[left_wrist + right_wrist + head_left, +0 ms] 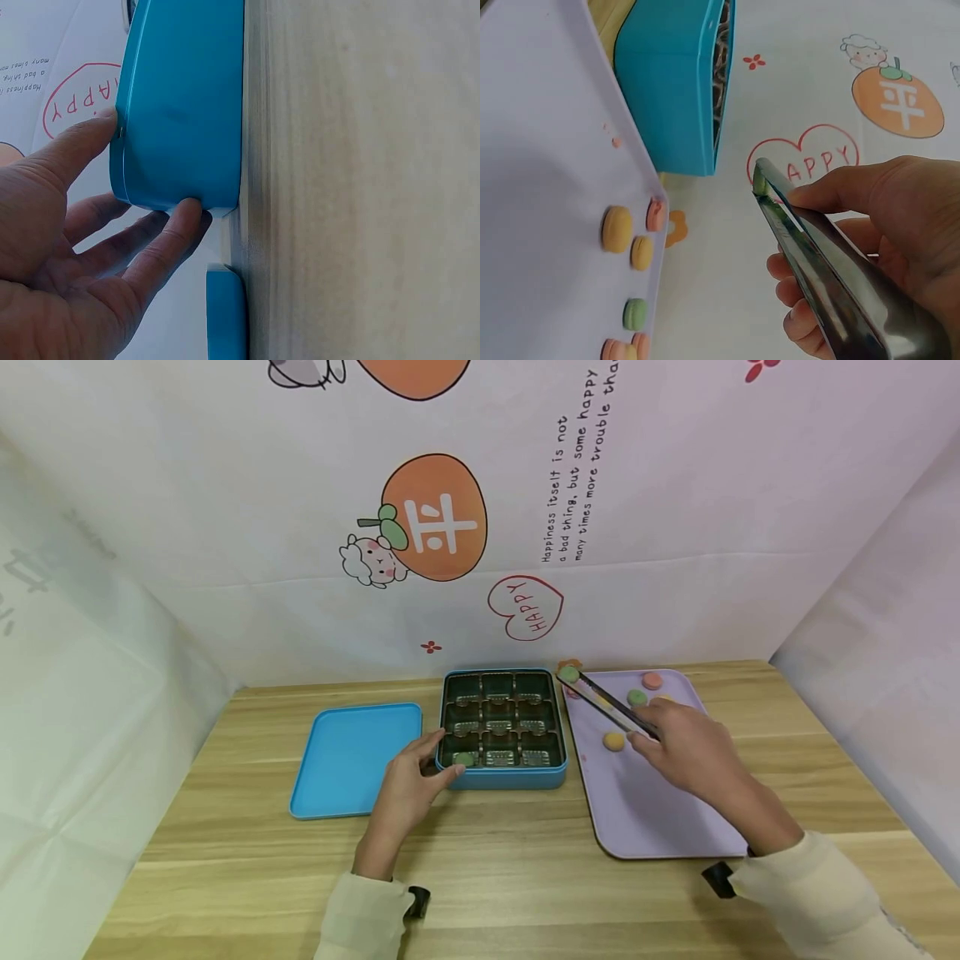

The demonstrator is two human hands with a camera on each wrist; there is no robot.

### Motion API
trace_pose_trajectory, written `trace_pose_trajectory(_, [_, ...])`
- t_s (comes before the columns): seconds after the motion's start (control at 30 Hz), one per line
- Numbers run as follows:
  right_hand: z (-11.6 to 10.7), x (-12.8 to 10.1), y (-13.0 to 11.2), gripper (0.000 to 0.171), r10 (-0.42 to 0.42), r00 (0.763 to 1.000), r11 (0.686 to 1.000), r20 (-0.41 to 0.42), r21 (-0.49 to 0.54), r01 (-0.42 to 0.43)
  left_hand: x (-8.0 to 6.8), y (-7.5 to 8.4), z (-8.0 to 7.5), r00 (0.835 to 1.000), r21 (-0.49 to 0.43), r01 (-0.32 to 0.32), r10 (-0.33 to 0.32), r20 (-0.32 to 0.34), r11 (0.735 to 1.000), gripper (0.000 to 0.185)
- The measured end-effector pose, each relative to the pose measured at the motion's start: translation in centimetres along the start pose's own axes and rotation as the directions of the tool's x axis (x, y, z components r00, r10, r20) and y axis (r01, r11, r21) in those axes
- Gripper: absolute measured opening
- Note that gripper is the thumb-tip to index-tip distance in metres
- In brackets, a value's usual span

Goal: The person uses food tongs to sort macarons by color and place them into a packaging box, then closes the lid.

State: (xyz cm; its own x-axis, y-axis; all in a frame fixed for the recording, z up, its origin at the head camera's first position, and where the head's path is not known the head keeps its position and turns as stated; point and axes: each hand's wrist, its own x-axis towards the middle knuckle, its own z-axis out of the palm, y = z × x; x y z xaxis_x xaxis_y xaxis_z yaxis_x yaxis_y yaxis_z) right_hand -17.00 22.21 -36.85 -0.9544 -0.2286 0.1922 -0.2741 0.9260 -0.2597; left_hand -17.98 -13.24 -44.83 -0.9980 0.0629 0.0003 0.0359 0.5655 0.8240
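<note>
A blue tin box (501, 778) holds a dark insert of square compartments, with a green macaron (465, 759) in the front left one. My left hand (411, 781) grips the box's front left corner, thumb at the front rim and fingers against the left side. My right hand (686, 747) holds metal tongs (840, 285) by their arms, thumb on one side and fingers on the other. Between the tong tips a second green macaron (569, 674) is pinched, above the tray's back left corner and beside the box's back right corner.
Right of the box lies a lilac tray (637, 818) with several pink, yellow and green macarons, among them a yellow macaron (613, 741). A flat blue lid (356, 760) rests left of the box. Behind the wooden table (495, 877) hangs a printed white cloth (300, 618).
</note>
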Motion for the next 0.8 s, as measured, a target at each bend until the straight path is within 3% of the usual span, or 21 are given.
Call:
trace_pose_trajectory(0.2, [0.0, 0.0, -1.2, 0.023, -0.026, 1.0, 1.0, 0.011, 0.003, 0.026, 0.0, 0.0, 0.0, 1.0, 0.006, 0.002, -0.002, 0.0, 1.0, 0.071])
trace_pose_trajectory(0.43, [0.5, 0.3, -2.8, 0.034, -0.065, 0.998, 0.998, 0.0, -0.019, 0.065, 0.0, 0.0, 0.0, 1.0, 0.001, -0.003, 0.003, 0.001, 1.0, 0.071])
trace_pose_trajectory(0.67, [1.5, 0.5, -4.1, 0.011, -0.145, 0.989, 0.989, -0.004, 0.0, 0.145, 0.1, -0.1, 0.1, 1.0, 0.002, -0.005, 0.005, -0.003, 1.0, 0.071])
trace_pose_trajectory(0.8, [1.8, 1.0, -5.2, 0.016, -0.149, 0.988, 0.989, 0.039, 0.001, 0.149, 0.0, 0.0, 0.0, 1.0, 0.005, -0.005, 0.005, -0.001, 1.0, 0.071])
